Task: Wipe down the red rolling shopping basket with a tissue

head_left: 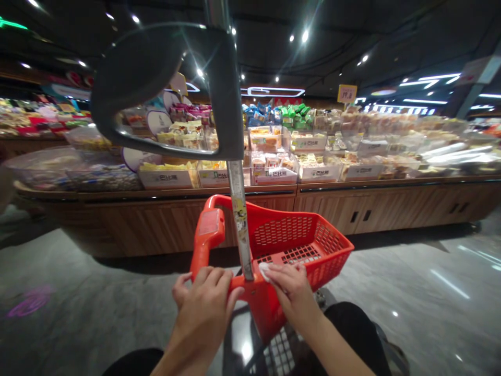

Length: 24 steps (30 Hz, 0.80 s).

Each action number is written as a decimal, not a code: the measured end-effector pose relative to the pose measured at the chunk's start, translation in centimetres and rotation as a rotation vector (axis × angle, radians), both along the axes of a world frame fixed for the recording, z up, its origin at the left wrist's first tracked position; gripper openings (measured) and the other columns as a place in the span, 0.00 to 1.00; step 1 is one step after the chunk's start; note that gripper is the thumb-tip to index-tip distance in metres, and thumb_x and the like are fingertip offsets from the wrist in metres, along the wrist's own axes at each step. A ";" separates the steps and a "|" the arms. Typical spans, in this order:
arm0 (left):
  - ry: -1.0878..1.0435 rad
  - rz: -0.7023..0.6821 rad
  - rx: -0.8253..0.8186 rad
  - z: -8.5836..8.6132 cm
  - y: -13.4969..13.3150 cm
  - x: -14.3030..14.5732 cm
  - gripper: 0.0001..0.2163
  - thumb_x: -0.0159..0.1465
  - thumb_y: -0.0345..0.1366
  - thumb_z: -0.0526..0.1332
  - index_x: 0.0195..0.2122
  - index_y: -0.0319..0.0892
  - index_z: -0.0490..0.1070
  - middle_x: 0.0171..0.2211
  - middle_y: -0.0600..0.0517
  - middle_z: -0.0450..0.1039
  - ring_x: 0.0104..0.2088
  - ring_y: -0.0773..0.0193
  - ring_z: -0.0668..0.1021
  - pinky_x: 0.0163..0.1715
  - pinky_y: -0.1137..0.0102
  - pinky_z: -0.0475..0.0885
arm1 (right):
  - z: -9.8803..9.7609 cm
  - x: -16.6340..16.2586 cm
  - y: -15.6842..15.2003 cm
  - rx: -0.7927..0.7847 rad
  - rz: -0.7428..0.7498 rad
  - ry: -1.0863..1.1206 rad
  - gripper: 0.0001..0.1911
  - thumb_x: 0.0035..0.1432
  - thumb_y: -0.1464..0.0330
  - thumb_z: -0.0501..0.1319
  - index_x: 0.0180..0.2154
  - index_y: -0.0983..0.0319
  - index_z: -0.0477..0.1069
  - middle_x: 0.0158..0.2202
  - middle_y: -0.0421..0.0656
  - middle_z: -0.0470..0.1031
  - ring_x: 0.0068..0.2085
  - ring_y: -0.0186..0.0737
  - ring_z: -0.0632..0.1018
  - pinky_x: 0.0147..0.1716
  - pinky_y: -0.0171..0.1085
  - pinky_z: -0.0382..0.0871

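A red plastic shopping basket (313,245) stands in front of me, its rim at my hands. My left hand (205,308) is closed over the basket's near rim beside its folded red handle (206,235). My right hand (291,290) presses a small white cloth or tissue (264,271) against the rim, fingers curled over it. A metal pole (239,219) rises between my hands and carries a dark grey loop handle (156,83) overhead.
A long wooden display counter (352,206) with boxed and bagged snacks (274,156) runs across the view behind the basket. A yellow price sign (346,93) stands above it. The grey polished floor (410,292) spreads to both sides.
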<state>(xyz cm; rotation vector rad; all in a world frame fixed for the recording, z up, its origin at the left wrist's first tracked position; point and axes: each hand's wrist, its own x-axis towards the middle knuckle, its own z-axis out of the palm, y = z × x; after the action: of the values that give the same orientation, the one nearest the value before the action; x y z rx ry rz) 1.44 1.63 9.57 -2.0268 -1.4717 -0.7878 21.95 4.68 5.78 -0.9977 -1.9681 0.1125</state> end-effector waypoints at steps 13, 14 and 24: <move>-0.005 0.034 0.002 0.3 1.2 -0.7 0.09 0.60 0.42 0.57 0.26 0.46 0.68 0.24 0.58 0.72 0.31 0.61 0.71 0.39 0.57 0.53 | 3.3 -0.3 4.4 -0.078 0.167 -0.076 0.10 0.61 0.72 0.58 0.41 0.54 0.75 0.43 0.38 0.80 0.42 0.37 0.78 0.40 0.38 0.61; 0.002 0.040 0.002 0.3 1.3 -1.1 0.09 0.60 0.43 0.58 0.26 0.47 0.69 0.24 0.58 0.72 0.31 0.61 0.71 0.39 0.57 0.52 | 3.8 -0.9 5.0 -0.051 0.212 -0.094 0.11 0.61 0.72 0.58 0.43 0.54 0.75 0.44 0.38 0.79 0.43 0.36 0.77 0.42 0.38 0.60; 0.066 0.003 -0.050 0.6 1.7 -3.3 0.08 0.57 0.45 0.62 0.28 0.47 0.70 0.27 0.58 0.75 0.32 0.61 0.73 0.39 0.60 0.53 | 3.1 -5.4 9.8 0.102 0.373 -0.387 0.18 0.58 0.76 0.57 0.44 0.50 0.74 0.47 0.35 0.77 0.41 0.35 0.75 0.47 0.42 0.51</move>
<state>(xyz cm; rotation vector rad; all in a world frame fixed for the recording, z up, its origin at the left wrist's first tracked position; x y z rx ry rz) -1.88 3.28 10.21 -2.0662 -1.4710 -0.6828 16.53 14.53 8.87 -0.6076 -2.4742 0.0247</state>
